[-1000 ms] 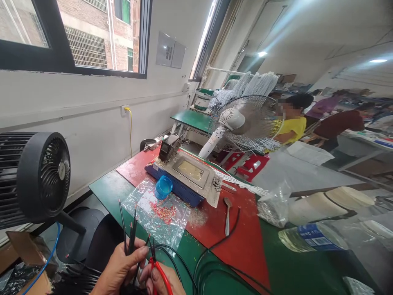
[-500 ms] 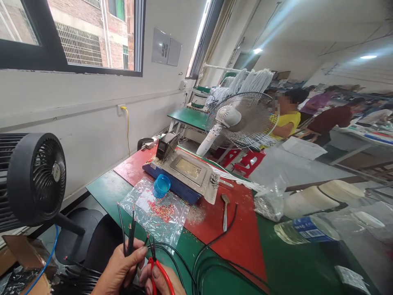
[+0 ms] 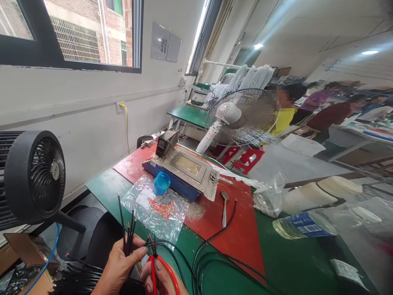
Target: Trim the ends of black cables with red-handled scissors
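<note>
Gripping several thin black round cables with reddish tips [image 3: 131, 231], the left hand [image 3: 125, 261] has its thumb and fingers closed on them, well below the ends. The right hand [image 3: 163, 276] is wrapped around a pair of red-handled pliers with narrow dark metal tips [image 3: 155, 255], its fingers clamped on the handles.

Location: the cables and the pliers are at the near edge of the green tabletop [image 3: 224, 275], held up in the hands. A clear plastic sheet or bag scattered with red and yellow bits [image 3: 141, 192] lies beyond them.

Step in hand, as judged: work with the pliers on one cable end, singled out beside the left thumb. The pliers' tips appear slightly parted and sit just beside that end; whether they touch it cannot be told. The next move appears to call for a steady left hold and careful lining-up of the tips with the chosen end, clear of the thumb.

Orientation: the cables' long axes run nearly upright, ends upward, the tallest leaning left at the top and the others leaning slightly right. The pliers' long axis also runs roughly upright, tips pointing up and away from the person, handles toward the person.
</note>
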`<control>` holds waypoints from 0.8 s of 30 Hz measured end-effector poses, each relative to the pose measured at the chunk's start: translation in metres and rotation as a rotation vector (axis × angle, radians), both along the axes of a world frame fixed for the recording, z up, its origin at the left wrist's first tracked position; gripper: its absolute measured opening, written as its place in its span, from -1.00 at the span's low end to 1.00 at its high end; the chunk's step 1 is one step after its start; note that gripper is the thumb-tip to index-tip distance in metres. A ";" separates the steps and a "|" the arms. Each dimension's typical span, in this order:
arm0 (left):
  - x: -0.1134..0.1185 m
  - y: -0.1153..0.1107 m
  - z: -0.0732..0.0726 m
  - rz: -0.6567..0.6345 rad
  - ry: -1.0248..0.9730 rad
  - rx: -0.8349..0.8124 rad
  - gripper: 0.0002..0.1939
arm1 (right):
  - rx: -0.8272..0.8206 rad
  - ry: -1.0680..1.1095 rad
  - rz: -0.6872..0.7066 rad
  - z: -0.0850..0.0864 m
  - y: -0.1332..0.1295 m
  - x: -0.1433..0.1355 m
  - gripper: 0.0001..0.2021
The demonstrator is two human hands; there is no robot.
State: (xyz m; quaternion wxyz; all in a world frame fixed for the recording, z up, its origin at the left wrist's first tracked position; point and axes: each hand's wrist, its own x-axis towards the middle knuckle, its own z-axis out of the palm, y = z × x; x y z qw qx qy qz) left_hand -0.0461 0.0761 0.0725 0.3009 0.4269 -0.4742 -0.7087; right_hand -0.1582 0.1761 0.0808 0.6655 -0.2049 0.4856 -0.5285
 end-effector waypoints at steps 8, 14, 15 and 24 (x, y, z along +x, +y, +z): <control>-0.007 0.009 0.019 -0.148 0.101 0.249 -0.64 | -0.166 0.507 -0.139 -0.004 -0.006 -0.002 -0.39; -0.005 0.008 0.014 -0.045 0.046 0.117 -0.66 | 0.014 0.062 -0.056 0.009 0.000 -0.004 -0.40; -0.005 0.008 0.012 -0.034 0.054 0.109 -0.67 | 0.052 -0.021 -0.078 0.011 0.001 -0.002 -0.41; -0.010 0.014 -0.002 -0.069 0.122 0.311 -0.58 | -0.039 0.088 -0.133 0.005 -0.005 0.011 -0.45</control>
